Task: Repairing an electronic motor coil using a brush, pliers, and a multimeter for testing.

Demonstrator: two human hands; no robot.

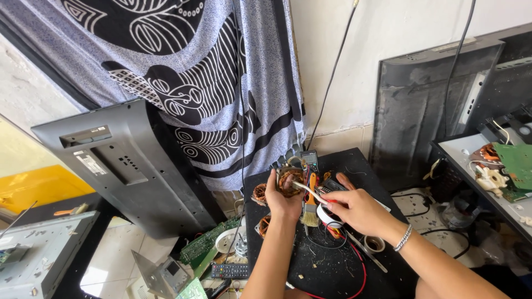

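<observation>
Head view: the copper-wound coil [289, 181] sits raised above the black desk [338, 260], pinched in the grip of the left hand [282, 199], seemingly turned up so its windings face the worker. The right hand [357, 210] has its grip pressed around a thin white tube [303, 188] whose tip meets the coil, a roll of white tape [328, 217] hanging beneath the fingers. A small brush [310, 210] lies just below, between the hands. More coils [259, 194] rest beside the wrist, a multimeter [310, 160] behind, a grey screen back [127, 166] leaning at left.
</observation>
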